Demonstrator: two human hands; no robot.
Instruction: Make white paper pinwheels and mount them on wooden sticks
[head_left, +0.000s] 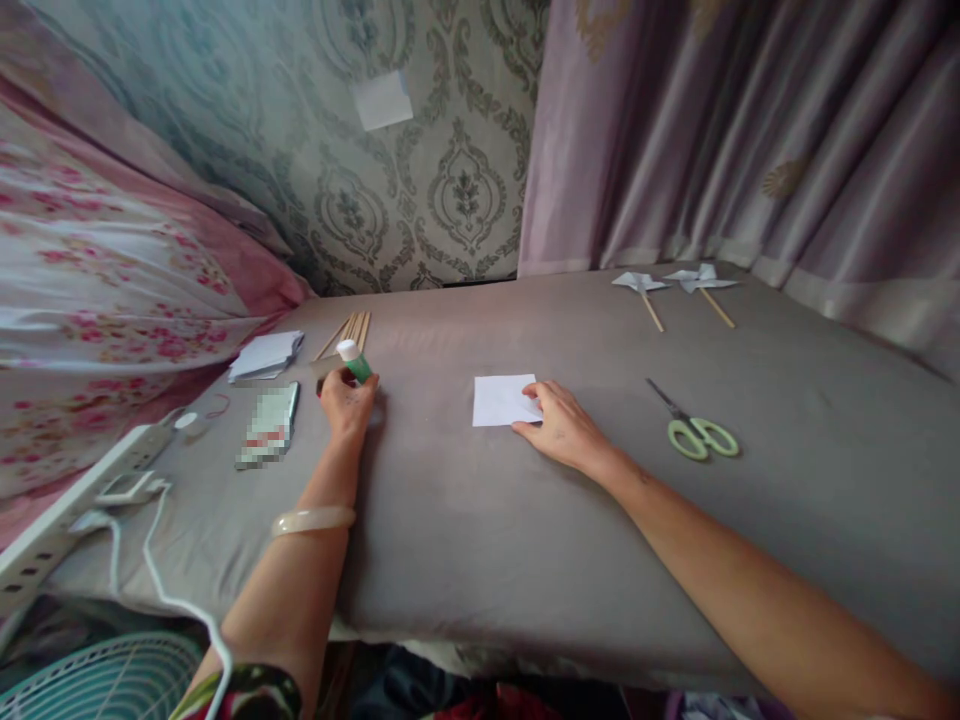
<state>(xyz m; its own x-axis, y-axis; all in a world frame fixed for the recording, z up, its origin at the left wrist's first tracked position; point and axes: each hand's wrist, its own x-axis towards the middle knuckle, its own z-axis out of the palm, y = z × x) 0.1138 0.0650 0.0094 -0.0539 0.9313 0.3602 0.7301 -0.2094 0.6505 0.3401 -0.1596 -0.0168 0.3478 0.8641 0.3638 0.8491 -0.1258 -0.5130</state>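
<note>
My left hand (pixel 346 400) is closed around a green glue stick (pixel 358 367) with a white cap, which tilts up from the fingers. Just behind that hand, a small brownish thing is partly covered by the fingers. A square sheet of white paper (pixel 499 400) lies on the grey cloth, its right edge between the thumb and fingers of my right hand (pixel 556 425). Off to the right lie scissors (pixel 694 430) with pale green handles, their blades pointing away.
Two paper pinwheels on sticks (pixel 637 284) (pixel 702 280) lie at the back right. Wooden sticks (pixel 361 328), a stack of white paper (pixel 265 357) and a blurred-out packet (pixel 270 425) are on the left. A power strip (pixel 127 455) with white cables runs along the left edge, above a fan (pixel 105 680).
</note>
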